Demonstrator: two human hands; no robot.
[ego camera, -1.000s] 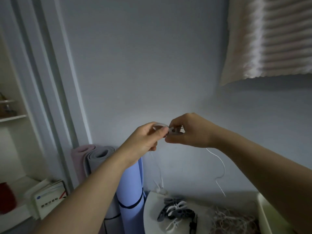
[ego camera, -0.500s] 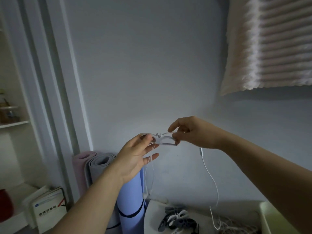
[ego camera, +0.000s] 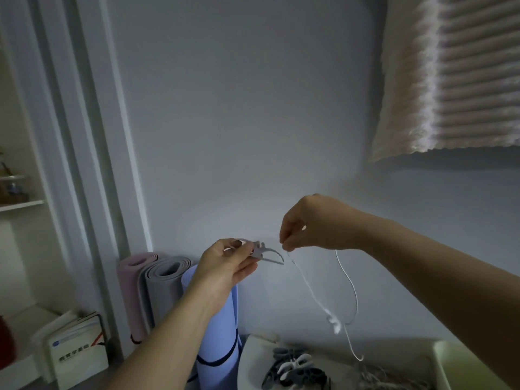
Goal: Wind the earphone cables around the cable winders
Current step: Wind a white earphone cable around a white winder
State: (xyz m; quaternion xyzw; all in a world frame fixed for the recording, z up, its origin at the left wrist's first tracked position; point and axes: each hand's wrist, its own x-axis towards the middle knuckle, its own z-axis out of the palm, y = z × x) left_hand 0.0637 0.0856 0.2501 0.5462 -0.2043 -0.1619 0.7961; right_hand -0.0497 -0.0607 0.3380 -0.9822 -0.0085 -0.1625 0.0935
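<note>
My left grip [ego camera: 228, 266] clamps the cable winder [ego camera: 267, 253] in mid-air, my right grip [ego camera: 312, 226] pinches the earphone cable [ego camera: 350, 280] just beside it; the dangling slack could tangle or slip my pinch

We held both arms out in front. Our left hand [ego camera: 228, 263] pinched the cable winder [ego camera: 268, 253] between thumb and fingers; our right hand [ego camera: 312, 225], a little higher and apart, pinched the earphone cable [ego camera: 351, 282] with fingertips pointing down.
</note>
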